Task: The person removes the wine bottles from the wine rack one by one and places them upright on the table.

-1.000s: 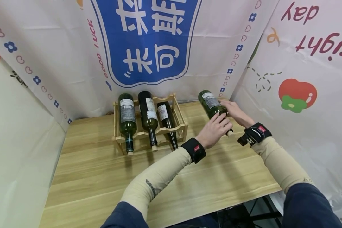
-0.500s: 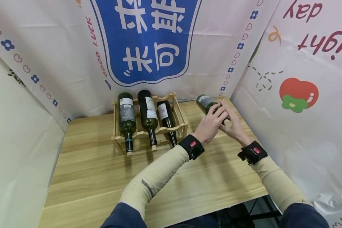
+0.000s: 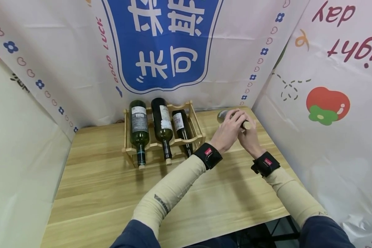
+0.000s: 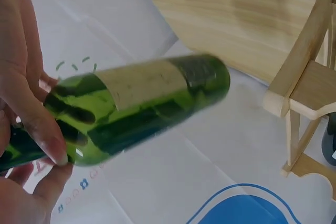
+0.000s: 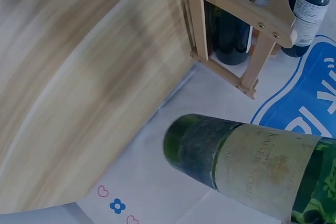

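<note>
A green wine bottle [image 3: 222, 116] with a corked end tilts toward me at the right of the table, its base pointing away. My left hand [image 3: 227, 133] lies over its upper part with curled fingers. From the right and below, my right hand [image 3: 249, 137] holds the neck end beside the cork [image 3: 246, 125]. In the left wrist view the bottle [image 4: 149, 98] is raised, with fingers around its shoulder and neck. The right wrist view shows its pale label [image 5: 262, 166] and base; the fingers are out of that view.
Left of my hands stands a wooden wine rack [image 3: 201, 138]. It bears a green bottle [image 3: 139, 122], a dark bottle [image 3: 160, 120] and a smaller dark bottle [image 3: 179, 124], necks toward me. Printed cloth walls [image 3: 235, 41] border the wooden table [image 3: 96, 182] behind and on both sides.
My right hand has shifted from the bottle's far side down to its neck end. The bottle has tilted, so its cork points more toward me. The rack has stayed put.
</note>
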`<state>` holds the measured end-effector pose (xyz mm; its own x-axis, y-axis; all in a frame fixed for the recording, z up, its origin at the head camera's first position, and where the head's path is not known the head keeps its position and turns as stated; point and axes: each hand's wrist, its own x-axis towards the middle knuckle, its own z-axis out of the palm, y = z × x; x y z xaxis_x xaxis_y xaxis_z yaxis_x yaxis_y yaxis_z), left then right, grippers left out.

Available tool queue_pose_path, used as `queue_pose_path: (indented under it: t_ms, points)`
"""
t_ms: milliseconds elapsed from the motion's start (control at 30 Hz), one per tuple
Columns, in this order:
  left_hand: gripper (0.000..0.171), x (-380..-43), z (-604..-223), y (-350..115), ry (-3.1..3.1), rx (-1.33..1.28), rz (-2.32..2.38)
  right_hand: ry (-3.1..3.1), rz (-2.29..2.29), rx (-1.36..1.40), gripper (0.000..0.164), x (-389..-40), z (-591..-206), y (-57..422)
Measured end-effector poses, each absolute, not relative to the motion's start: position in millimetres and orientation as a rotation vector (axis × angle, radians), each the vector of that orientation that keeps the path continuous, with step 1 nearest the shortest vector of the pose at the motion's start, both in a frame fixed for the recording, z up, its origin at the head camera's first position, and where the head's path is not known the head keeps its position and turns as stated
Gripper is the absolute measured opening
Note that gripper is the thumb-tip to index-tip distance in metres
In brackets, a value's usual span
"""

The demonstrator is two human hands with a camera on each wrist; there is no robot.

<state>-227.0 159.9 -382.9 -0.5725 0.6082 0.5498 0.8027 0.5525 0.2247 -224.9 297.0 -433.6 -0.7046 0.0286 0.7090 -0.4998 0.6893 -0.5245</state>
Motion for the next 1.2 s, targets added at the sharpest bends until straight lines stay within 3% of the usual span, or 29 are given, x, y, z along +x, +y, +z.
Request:
queue_pose_path:
  t_ms: [200,367,867,1200]
  points:
    - [0.045,-239.6,-383.9,159.8,-2.431,-1.187,-0.639,-2.262,0.930,0.370,0.035,-226.8,-431.8,303.9]
    - [0.057,-252.0,-399.4,157.8,-2.493,-1.192,-0.938,-2.263,1.049,0.327,0.031,-232.7,-419.5,311.6]
    - [0.084,-266.4,-451.5,152.5,-2.664,-0.954,-1.276,-2.414,1.142,0.285,0.041,-236.9,-376.3,323.3]
    - [0.076,-263.6,-450.2,158.0,-2.648,-0.823,-1.268,-2.470,1.205,0.240,0.054,-243.3,-357.4,318.3]
